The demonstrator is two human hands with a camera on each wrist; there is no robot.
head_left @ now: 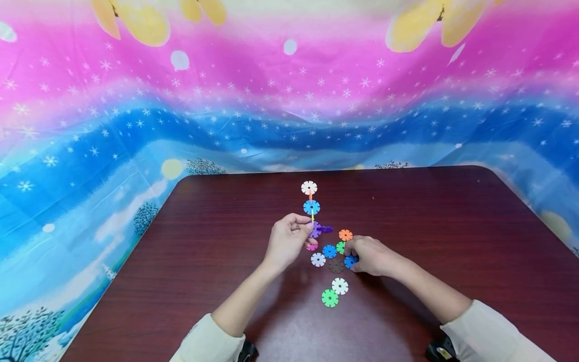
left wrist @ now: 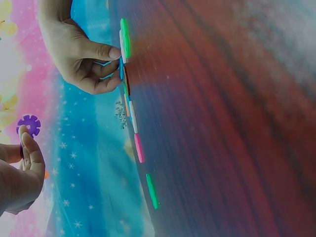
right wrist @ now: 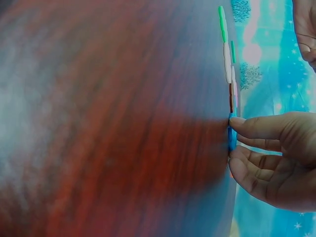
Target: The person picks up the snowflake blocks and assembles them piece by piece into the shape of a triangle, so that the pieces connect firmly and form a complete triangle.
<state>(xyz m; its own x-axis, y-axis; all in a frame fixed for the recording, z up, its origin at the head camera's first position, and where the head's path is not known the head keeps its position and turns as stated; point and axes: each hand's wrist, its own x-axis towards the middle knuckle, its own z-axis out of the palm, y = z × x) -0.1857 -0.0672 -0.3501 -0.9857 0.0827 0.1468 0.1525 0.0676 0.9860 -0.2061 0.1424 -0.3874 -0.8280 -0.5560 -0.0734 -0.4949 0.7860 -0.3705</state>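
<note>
My left hand [head_left: 288,240] pinches a chain of slotted plastic discs above the table. From the top, the chain has a white disc [head_left: 309,187], an edge-on orange one, a blue disc [head_left: 311,206], an edge-on yellow one and a purple disc [head_left: 315,230]. A darker purple disc [head_left: 325,230] juts out to the right; the left wrist view shows a purple disc [left wrist: 29,125] by the fingertips. At the loose discs, my right hand [head_left: 373,255] grips a blue disc [right wrist: 232,138] by its edges, thumb on one side and fingers on the other.
Around the right hand lie loose discs: orange [head_left: 346,235], green [head_left: 341,247], blue [head_left: 329,251], white [head_left: 318,259] and brown [head_left: 336,265]. A white disc [head_left: 340,286] and a light green disc [head_left: 329,298] are nearer. Patterned cloth [head_left: 289,110] hangs behind the dark wooden table [head_left: 203,226].
</note>
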